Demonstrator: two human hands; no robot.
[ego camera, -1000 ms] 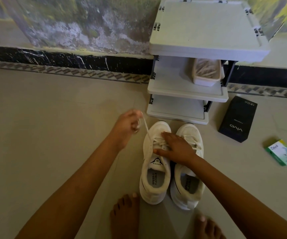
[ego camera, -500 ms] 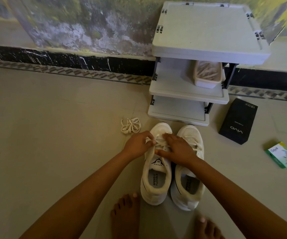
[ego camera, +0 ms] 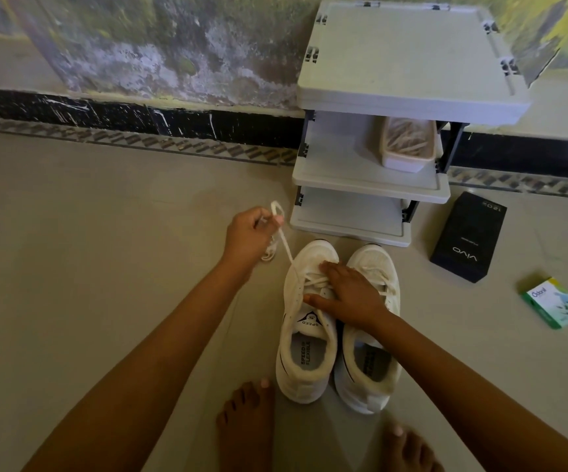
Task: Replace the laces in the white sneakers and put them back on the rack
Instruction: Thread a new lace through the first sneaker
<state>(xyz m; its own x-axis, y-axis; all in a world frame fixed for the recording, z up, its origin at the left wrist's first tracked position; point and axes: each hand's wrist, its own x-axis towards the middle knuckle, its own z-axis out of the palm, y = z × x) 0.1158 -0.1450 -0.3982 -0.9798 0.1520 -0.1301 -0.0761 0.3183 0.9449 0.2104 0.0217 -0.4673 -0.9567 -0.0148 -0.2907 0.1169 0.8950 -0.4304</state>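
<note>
Two white sneakers stand side by side on the floor, toes toward the rack: the left sneaker [ego camera: 304,338] and the right sneaker [ego camera: 373,362]. My left hand [ego camera: 249,237] grips a white lace [ego camera: 48,248] pulled taut up and to the left out of the left sneaker's eyelets. My right hand [ego camera: 347,296] presses flat on the left sneaker's tongue and laces. A bundle of loose lace [ego camera: 269,253] lies on the floor, mostly hidden behind my left hand. The grey three-tier shoe rack [ego camera: 405,80] stands just beyond the sneakers.
A tray of white sticks or laces [ego camera: 408,144] sits on the rack's middle shelf. A black Vivo box [ego camera: 468,241] and a green-and-white Odonil box [ego camera: 553,301] lie on the floor to the right. My bare feet [ego camera: 247,424] are near the sneakers' heels. A wall runs behind.
My left hand went from the left sneaker's eyelets up and left, drawing the lace out taut. The loose lace bundle is now largely covered by that hand. My right hand stayed on the shoe.
</note>
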